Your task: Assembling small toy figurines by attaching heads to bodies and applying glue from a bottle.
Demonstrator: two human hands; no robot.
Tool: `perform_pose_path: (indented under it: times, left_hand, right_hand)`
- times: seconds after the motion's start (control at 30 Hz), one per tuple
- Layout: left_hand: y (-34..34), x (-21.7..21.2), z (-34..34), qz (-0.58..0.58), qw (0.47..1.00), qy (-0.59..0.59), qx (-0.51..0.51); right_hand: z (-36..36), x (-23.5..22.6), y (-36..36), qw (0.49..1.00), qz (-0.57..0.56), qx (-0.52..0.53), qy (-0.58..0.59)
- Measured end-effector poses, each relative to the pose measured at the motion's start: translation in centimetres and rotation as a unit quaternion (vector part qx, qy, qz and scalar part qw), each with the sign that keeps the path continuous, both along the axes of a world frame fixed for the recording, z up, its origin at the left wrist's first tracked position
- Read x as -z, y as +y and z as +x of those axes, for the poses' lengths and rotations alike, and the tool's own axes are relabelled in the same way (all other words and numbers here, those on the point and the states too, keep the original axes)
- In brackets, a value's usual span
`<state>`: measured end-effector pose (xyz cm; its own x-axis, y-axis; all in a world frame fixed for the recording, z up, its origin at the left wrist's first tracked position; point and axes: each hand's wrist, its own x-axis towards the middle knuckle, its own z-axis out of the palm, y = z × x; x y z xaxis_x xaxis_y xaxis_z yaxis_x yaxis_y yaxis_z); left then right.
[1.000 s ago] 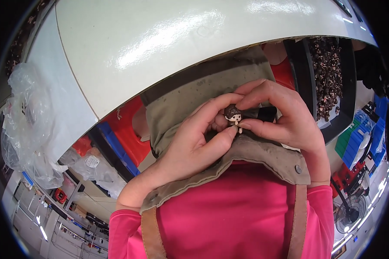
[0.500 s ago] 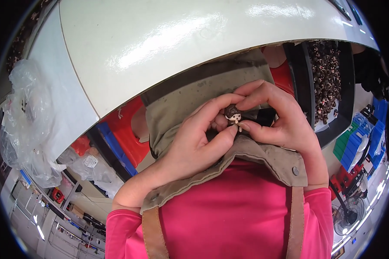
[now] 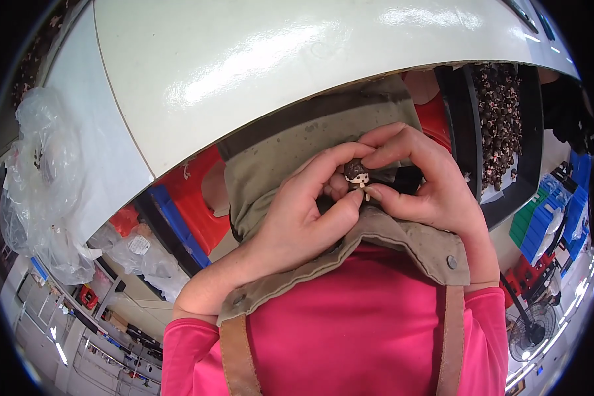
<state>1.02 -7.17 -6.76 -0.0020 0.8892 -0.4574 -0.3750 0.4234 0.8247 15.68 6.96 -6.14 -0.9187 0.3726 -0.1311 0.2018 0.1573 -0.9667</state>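
Observation:
A small figurine (image 3: 357, 173) with dark brown hair and a pale face is pinched between both hands, close to my chest above the apron (image 3: 310, 142). My left hand (image 3: 313, 198) closes on it from the left, its thumb at the lower body and its index finger curling over the top. From the right, my right hand (image 3: 422, 175) grips it too, thumb low and index finger by the head. The fingertips cover much of the figurine's body.
A white table (image 3: 198, 86) curves across the far side. At right, a black tray (image 3: 533, 158) holds many small brown-and-pink figurines (image 3: 498, 119). Clear plastic bags (image 3: 46, 191) lie at the left edge. A blue bin (image 3: 541, 228) and a fan (image 3: 533, 325) stand far right.
Both hands keep the figurine in nearly the same place and pose. The whole view has shifted very slightly.

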Motion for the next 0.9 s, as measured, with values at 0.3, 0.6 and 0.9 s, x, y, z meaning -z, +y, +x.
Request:
perform_pose_path:
  times: [0.3,0.6,0.9]
  left_hand:
    - [0.33,0.02,0.43,-0.002,1.0,0.0,-0.029]
    - [0.22,0.29,0.55,0.01,0.999,-0.004,-0.051]
    - [0.14,0.38,0.65,0.013,0.998,0.003,-0.058]
  right_hand:
    - [0.02,0.09,-0.09,1.0,-0.005,0.001,-0.008]
    - [0.08,0.2,-0.2,1.0,-0.018,0.003,-0.016]
    - [0.05,0.32,-0.37,0.999,-0.03,0.008,-0.022]
